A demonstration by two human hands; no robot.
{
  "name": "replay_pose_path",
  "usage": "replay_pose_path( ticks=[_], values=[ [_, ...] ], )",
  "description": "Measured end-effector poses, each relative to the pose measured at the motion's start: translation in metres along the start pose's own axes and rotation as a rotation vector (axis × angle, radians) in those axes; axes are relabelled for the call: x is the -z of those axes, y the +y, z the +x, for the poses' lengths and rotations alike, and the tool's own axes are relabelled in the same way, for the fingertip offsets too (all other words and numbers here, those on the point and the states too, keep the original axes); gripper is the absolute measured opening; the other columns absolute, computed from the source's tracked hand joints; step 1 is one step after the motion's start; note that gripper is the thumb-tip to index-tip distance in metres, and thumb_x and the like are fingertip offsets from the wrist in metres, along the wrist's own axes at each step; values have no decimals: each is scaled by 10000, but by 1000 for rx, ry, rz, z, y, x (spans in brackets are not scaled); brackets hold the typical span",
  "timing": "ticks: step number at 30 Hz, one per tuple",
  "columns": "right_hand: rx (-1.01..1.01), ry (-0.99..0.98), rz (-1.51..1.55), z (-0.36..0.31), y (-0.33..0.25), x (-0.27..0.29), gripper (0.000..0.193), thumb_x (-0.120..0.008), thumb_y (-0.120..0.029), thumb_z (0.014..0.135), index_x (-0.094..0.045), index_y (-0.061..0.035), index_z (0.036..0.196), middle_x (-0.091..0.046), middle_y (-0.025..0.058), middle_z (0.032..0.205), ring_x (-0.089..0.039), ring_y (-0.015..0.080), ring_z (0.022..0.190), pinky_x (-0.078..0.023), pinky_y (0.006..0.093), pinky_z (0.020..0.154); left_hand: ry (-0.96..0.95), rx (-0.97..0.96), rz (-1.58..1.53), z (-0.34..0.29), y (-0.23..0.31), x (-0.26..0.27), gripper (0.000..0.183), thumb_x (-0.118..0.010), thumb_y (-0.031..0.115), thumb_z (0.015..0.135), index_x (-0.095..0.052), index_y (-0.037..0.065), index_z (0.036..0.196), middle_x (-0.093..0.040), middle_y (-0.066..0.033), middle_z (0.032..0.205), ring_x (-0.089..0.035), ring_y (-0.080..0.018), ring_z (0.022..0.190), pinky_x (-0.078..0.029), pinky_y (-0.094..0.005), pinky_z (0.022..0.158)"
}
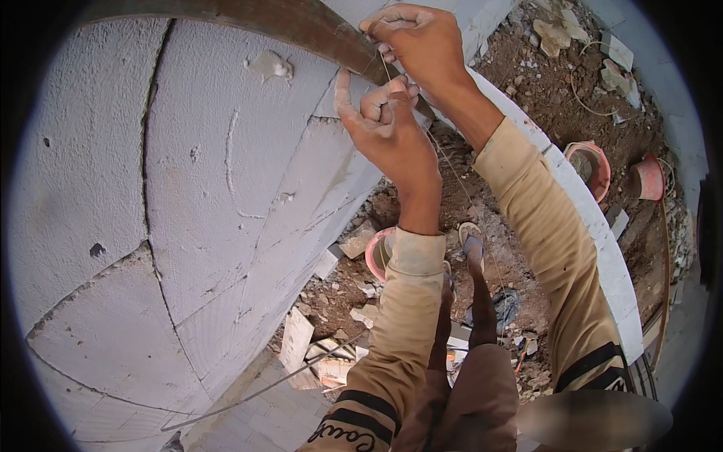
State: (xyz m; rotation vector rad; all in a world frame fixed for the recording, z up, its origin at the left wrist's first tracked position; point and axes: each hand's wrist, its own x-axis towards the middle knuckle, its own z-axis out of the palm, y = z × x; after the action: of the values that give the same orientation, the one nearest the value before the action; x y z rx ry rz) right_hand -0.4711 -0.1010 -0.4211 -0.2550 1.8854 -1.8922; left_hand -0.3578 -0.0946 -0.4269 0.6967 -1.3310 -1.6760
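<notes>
A thin string runs between my two raised hands at the end of a brown wooden board. My right hand pinches the string above, its fingers curled beside the board. Below it, my left hand holds the string between thumb and curled fingers. The left index finger points up against the board's lower edge. From my hands the string trails down toward the ground. Pale dust coats my fingers. Exactly how the string passes around the board is hidden by my hands.
A grey block wall with dark joints fills the left. A low white wall edge curves along the right. Red buckets stand on the rubble-strewn soil, and another pink-rimmed bucket sits near my feet. A thin rod slants at lower left.
</notes>
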Motion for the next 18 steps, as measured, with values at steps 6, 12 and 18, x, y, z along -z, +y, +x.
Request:
replay_pose_path(
  ticks=[6,12,18],
  values=[
    [93,148,497,6,11,-21,89,-729,31,848,-675,-39,858,-692,33,733,-626,105,605,-476,238,521,56,49,32,-4,0,-1,705,-591,1,962,-217,-110,1549,-684,-106,949,-682,-190,972,-549,-341,914],
    [31,-23,436,5,12,-14,131,-708,38,857,-671,-18,969,-718,42,812,-632,93,636,-479,230,552,37,84,-4,-2,0,1,752,-630,30,966,-184,-135,1549,-695,-89,935,-679,-163,944,-546,-332,899],
    [174,42,109,-12,7,-6,181,-709,-137,860,-786,-58,1003,-762,34,800,-679,97,713,-547,257,711,31,152,-135,-3,-1,0,728,-623,34,980,-205,-109,1559,-679,-65,929,-646,-131,888,-525,-313,885]
  ],
)
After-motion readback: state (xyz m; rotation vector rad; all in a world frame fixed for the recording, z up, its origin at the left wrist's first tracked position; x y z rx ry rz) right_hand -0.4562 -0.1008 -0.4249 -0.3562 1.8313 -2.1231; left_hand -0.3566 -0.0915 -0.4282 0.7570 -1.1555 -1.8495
